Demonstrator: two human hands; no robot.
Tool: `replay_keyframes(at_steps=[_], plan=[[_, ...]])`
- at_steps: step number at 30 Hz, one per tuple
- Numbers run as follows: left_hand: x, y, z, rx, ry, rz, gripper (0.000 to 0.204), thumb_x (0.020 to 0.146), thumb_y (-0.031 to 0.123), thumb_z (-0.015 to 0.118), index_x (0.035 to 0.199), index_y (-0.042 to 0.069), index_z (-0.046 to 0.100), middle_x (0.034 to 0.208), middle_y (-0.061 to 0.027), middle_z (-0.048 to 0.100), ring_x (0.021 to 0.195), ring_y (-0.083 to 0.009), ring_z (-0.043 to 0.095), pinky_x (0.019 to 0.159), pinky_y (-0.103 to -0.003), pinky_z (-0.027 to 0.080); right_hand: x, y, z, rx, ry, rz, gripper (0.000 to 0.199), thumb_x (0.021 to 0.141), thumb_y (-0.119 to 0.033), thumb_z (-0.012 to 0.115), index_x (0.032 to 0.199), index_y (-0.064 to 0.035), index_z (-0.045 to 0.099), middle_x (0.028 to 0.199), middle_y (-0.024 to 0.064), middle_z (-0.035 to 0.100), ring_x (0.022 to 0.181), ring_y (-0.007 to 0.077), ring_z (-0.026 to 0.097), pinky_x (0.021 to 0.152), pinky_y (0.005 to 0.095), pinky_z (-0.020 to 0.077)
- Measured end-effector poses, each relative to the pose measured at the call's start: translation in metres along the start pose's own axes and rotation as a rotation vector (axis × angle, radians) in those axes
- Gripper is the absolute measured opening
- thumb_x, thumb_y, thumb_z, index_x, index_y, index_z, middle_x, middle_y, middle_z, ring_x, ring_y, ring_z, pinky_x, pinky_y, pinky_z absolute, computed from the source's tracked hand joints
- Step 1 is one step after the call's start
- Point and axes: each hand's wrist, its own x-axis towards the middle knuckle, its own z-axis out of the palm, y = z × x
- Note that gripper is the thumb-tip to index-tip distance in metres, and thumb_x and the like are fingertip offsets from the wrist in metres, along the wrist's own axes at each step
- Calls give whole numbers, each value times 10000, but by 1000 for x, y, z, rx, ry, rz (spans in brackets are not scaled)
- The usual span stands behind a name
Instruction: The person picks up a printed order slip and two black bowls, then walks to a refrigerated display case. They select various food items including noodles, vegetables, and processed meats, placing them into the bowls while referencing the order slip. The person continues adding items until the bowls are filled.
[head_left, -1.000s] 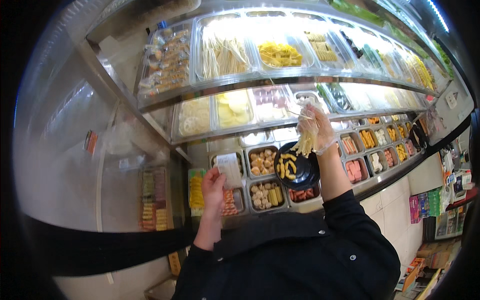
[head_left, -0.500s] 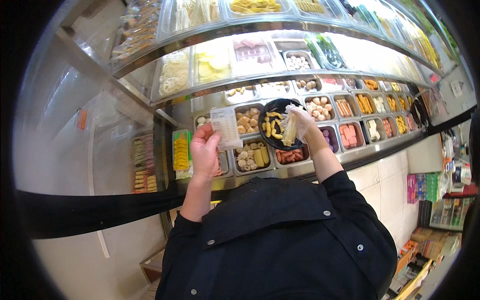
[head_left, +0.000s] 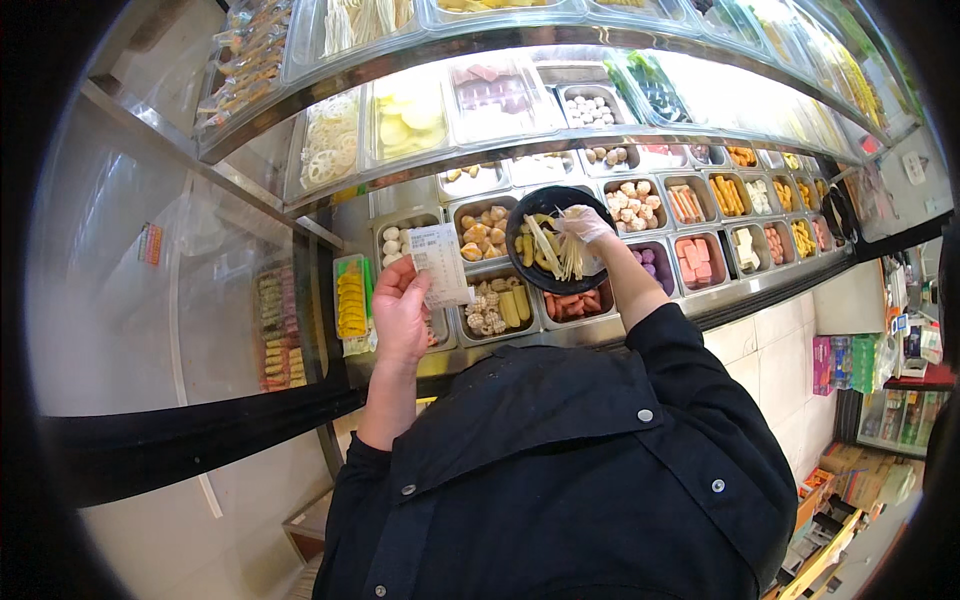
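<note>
My left hand (head_left: 400,315) pinches a white printed paper slip (head_left: 437,263), held upright above the food trays. A thin clear plastic glove covers my right hand (head_left: 588,226), which reaches over the right side of a round black bowl (head_left: 528,272). Its fingers are closed around the upper ends of pale thin strips (head_left: 568,258), which look like enoki mushrooms and fan down into the bowl. Curved yellow-brown pieces (head_left: 524,243) lie in the bowl's left part. The bowl sits over the metal trays; its support is partly hidden.
Around the bowl are metal trays of brown balls (head_left: 485,232), corn and pale pieces (head_left: 497,307), sausages (head_left: 574,304) and pink blocks (head_left: 698,259). Clear bins (head_left: 408,115) stand on the shelf above, edged by a metal rail (head_left: 480,160). A yellow-filled tray (head_left: 351,300) is at left.
The pale strips have gone from a tight bundle to a spread fan lower in the bowl. The bowl and slip have shifted slightly left in view, along with the whole scene.
</note>
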Motion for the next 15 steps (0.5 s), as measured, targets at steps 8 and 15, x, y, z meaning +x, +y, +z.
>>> replay_keyframes(at_steps=[8,15], plan=[[13,0,8,-34,1,-35,226,818,-72,540,1038,-17,553,981,-113,630,878,-155,601,793,-271,481,42,30,-10,-988,-119,-426,168,675,-231,615,712,-75,666,699,148,627,678,294,621,596,380,476],[16,5,11,-29,-13,-47,230,824,-67,532,1048,-14,547,997,-108,625,884,-159,598,800,-271,479,30,15,5,-475,59,-183,215,744,-238,590,748,-30,646,721,166,638,709,314,633,635,373,500]])
